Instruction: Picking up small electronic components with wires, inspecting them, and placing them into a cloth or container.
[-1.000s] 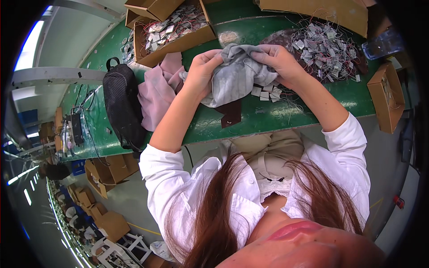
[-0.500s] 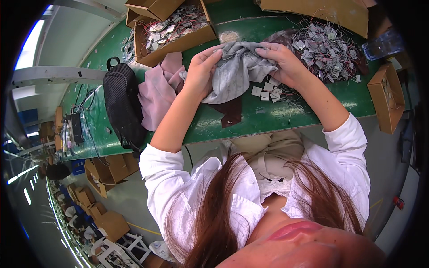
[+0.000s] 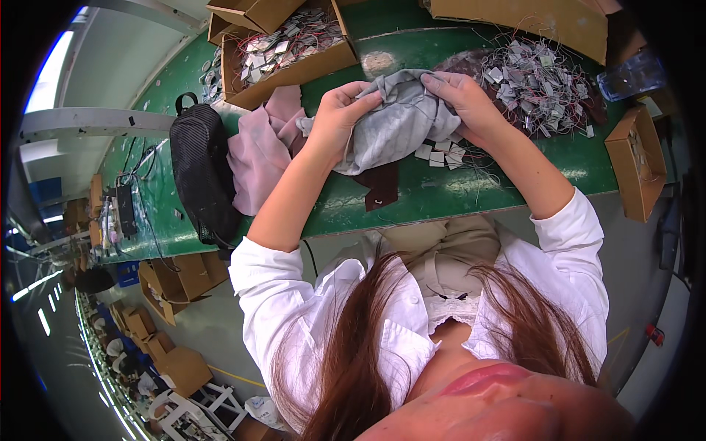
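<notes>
A crumpled grey cloth (image 3: pixel 393 136) hangs between my two hands above the green table. My left hand (image 3: pixel 344 117) pinches its left upper edge between thumb and fingers. On the other side, my right hand (image 3: pixel 460 103) grips the upper right part, thumb on top. Some of the fingers are hidden behind the folds. Beneath the cloth, a dark brown piece of fabric (image 3: pixel 381 187) sticks out. Several small white square pieces with thin wires (image 3: pixel 441 154) lie beside it, below my right hand.
A pink cloth (image 3: pixel 257 143) and a black mesh bag (image 3: pixel 202 173) lie at the left. Behind them stands a cardboard box (image 3: pixel 294 77) full of wired squares. A large heap of wired pieces (image 3: pixel 540 84) sits at the right, near a small open carton (image 3: pixel 638 165).
My left hand has shifted slightly right along the edge, and the cloth between my hands has been refolded, its lower part now rounder and fuller.
</notes>
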`<state>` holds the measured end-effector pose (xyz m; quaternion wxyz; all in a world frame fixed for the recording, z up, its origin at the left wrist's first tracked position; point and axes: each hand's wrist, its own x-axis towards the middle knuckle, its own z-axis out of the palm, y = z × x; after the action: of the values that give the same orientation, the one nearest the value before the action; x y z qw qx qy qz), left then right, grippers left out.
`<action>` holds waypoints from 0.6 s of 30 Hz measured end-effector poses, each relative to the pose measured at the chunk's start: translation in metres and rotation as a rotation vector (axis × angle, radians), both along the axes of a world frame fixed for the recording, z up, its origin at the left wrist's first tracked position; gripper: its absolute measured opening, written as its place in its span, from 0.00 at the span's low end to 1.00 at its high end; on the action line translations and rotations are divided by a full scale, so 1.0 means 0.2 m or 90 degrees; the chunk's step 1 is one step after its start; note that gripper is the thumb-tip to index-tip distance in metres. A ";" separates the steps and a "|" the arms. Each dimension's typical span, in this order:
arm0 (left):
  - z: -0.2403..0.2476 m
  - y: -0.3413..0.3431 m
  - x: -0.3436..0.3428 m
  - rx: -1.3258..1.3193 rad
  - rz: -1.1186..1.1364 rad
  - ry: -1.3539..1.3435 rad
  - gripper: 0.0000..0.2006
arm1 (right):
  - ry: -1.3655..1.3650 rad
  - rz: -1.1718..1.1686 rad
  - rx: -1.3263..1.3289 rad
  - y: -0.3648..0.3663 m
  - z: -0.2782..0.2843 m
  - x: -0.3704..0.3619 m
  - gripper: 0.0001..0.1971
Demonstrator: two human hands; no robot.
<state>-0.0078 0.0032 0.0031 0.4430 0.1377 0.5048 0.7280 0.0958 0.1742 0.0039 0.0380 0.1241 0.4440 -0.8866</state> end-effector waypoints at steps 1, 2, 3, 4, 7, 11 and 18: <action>0.00 0.00 0.00 0.008 -0.001 0.001 0.10 | 0.000 0.000 0.001 0.00 0.00 0.00 0.13; 0.00 0.00 0.00 0.017 -0.001 0.002 0.10 | 0.025 -0.008 0.040 -0.01 -0.01 0.00 0.13; 0.00 0.00 0.00 0.016 -0.001 0.003 0.10 | 0.052 -0.017 0.078 -0.01 -0.01 0.00 0.13; 0.01 0.01 0.01 0.020 0.004 0.015 0.09 | 0.052 -0.017 0.077 -0.01 -0.01 0.00 0.13; -0.01 0.00 0.00 0.014 0.000 0.023 0.10 | 0.045 0.004 0.089 0.00 0.00 0.00 0.12; 0.00 0.00 -0.01 0.011 0.029 0.003 0.12 | 0.002 0.013 0.003 0.00 -0.01 -0.01 0.13; 0.00 0.00 0.00 0.027 0.005 0.040 0.13 | 0.033 0.021 0.057 0.00 0.01 0.00 0.15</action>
<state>-0.0081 0.0024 0.0023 0.4208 0.1681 0.5033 0.7358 0.0953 0.1736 0.0064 0.0353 0.0955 0.4861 -0.8680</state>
